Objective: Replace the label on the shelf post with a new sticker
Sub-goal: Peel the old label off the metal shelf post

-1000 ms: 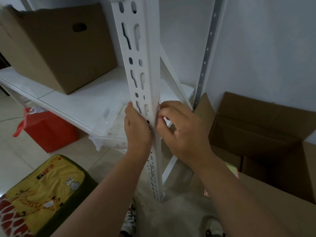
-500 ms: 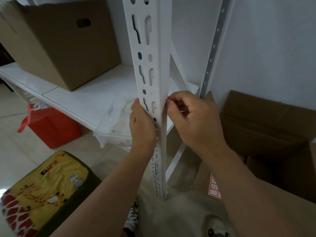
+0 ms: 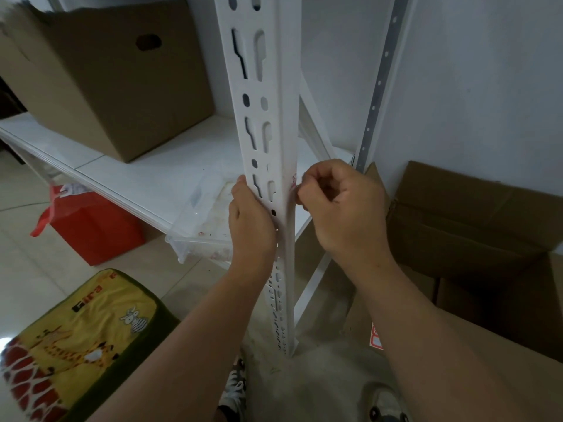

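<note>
Nearest the camera, two bare forearms are reaching forward to a white shelf post (image 3: 275, 123), an upright angle bar punched with slots and round holes down its left face. The left hand (image 3: 251, 222) is wrapping around the post's left edge, its fingers curling behind the metal and gripping it. The right hand (image 3: 342, 205) is lying just beside the post's right face with its fingers curled in, the thumb and forefinger tips pinching at a small label (image 3: 293, 181). Only a pale sliver of that label with reddish marks is showing on the right face of the post, just above and left of the pinching fingertips; whether it is peeling away cannot be told.

Lower right, a sticker sheet (image 3: 375, 338) with red-bordered stickers is lying on a cardboard flap, well below the right hand. A yellow giraffe-print cushion (image 3: 76, 336) is sitting at lower left.

Behind the left hand, a clear plastic tray (image 3: 195, 226) is overhanging the white shelf (image 3: 146, 175); its contents are unclear. Farther back, a closed cardboard box (image 3: 112, 77) is standing on the shelf, a red bag (image 3: 91, 226) is sitting beneath it, and an open cardboard box (image 3: 475, 226) is resting against the wall at right.
</note>
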`<state>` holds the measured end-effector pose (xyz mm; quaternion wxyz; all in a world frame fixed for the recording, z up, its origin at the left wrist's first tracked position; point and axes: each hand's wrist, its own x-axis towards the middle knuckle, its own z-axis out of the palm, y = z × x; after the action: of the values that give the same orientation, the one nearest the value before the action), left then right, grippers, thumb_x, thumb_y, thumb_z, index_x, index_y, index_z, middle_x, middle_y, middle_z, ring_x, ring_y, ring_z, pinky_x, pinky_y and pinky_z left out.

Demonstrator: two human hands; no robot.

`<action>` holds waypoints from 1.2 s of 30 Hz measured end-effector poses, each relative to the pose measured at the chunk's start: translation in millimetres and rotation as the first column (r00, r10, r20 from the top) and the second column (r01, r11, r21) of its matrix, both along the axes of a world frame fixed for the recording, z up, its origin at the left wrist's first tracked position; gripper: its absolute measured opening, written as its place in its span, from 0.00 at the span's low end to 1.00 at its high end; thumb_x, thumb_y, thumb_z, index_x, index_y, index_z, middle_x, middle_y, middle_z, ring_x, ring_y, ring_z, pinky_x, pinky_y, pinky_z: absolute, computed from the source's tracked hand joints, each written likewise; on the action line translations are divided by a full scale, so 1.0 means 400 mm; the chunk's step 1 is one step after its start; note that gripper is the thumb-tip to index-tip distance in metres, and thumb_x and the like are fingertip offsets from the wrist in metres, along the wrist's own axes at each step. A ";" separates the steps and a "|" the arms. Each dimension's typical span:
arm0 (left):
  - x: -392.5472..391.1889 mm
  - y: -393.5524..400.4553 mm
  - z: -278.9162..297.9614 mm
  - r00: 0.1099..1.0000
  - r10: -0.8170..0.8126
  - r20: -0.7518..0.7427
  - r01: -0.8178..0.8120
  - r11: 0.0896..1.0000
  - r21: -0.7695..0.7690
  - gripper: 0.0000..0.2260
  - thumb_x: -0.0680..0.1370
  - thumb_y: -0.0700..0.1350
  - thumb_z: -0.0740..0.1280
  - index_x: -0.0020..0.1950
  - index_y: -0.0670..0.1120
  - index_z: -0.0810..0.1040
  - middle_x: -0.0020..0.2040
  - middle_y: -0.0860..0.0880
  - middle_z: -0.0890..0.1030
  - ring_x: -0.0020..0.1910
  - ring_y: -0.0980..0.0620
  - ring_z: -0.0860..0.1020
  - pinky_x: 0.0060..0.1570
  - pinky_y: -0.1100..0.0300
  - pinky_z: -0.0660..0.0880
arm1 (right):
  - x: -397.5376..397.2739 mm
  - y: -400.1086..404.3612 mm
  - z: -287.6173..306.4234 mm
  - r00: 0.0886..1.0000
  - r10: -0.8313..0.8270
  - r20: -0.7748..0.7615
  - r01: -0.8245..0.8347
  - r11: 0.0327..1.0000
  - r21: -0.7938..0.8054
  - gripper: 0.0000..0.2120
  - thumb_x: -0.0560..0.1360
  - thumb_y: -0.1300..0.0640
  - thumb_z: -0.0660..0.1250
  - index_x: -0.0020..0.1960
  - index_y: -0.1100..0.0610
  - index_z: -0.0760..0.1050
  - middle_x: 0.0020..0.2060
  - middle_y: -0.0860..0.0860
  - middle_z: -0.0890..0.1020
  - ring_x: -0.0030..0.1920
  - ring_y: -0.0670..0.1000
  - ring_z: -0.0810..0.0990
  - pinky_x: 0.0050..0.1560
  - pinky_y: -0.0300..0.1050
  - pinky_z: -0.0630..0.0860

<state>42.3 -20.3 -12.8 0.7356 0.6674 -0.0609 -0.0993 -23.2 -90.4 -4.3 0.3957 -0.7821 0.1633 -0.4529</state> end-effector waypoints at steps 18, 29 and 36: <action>-0.055 0.041 -0.010 0.470 0.097 0.877 -0.154 0.988 -0.027 0.09 0.79 0.41 0.59 0.49 0.36 0.76 0.46 0.44 0.75 0.44 0.48 0.73 0.45 0.62 0.69 | -0.074 0.013 0.020 0.956 0.285 0.072 -0.294 0.915 0.276 0.02 0.75 0.56 0.67 0.48 0.52 0.78 0.39 0.48 0.82 0.41 0.47 0.82 0.39 0.38 0.79; -0.069 0.061 0.006 0.617 -0.051 0.785 0.149 0.987 -0.054 0.05 0.79 0.41 0.63 0.48 0.43 0.77 0.40 0.49 0.80 0.39 0.52 0.80 0.39 0.59 0.79 | -0.076 0.007 0.008 0.984 0.177 0.024 -0.179 0.973 0.145 0.12 0.69 0.41 0.66 0.42 0.50 0.78 0.36 0.46 0.80 0.37 0.49 0.79 0.36 0.40 0.79; -0.048 0.074 0.016 0.789 0.019 0.615 0.085 0.986 -0.141 0.13 0.82 0.47 0.58 0.38 0.45 0.73 0.31 0.51 0.77 0.31 0.56 0.76 0.34 0.65 0.74 | -0.068 0.007 -0.010 0.996 0.079 0.047 -0.084 0.990 0.112 0.17 0.75 0.42 0.64 0.40 0.56 0.78 0.31 0.49 0.78 0.35 0.49 0.78 0.33 0.35 0.74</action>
<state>23.0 9.2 -6.4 0.7254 0.6007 -0.3158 0.1152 -50.2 -87.4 -8.5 0.4612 -0.7545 0.1484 -0.4427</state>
